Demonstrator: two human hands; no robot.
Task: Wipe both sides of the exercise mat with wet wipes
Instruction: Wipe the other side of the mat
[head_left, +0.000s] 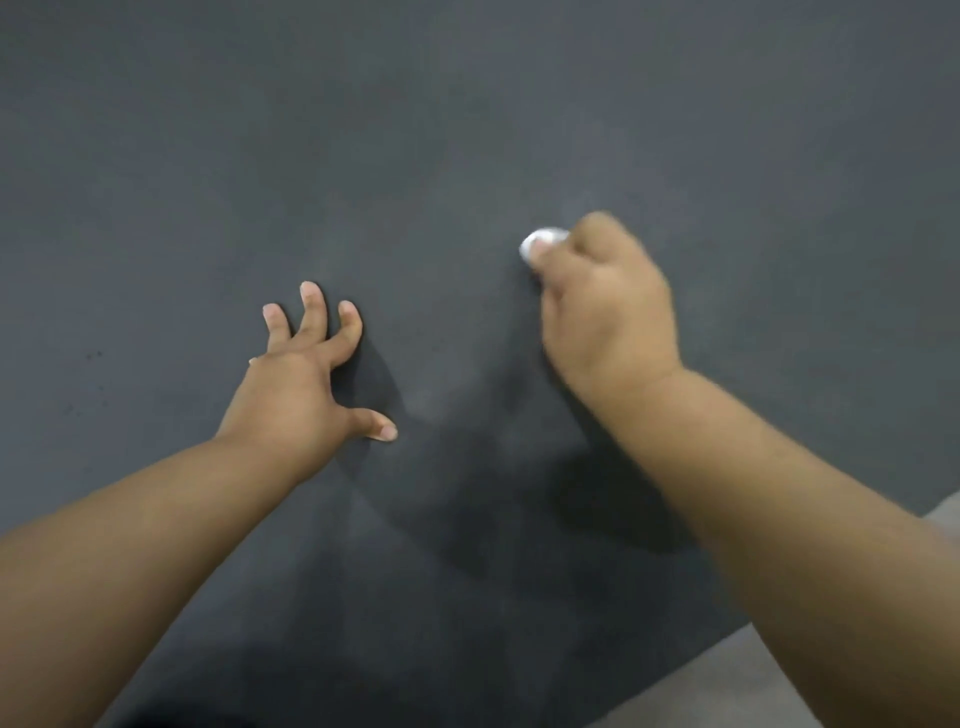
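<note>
A dark grey exercise mat (467, 130) lies flat and fills almost the whole view. My right hand (608, 306) grips a bunched white wet wipe (535, 240) and holds it down on the mat right of centre; only a small part of the wipe shows past my curled fingers, and the hand is blurred. My left hand (306, 384) rests on the mat left of centre, fingers spread, with the fingertips and thumb touching the surface.
A strip of lighter grey floor (779, 680) shows past the mat's edge at the bottom right. A few small dark specks (93, 356) mark the mat at the left.
</note>
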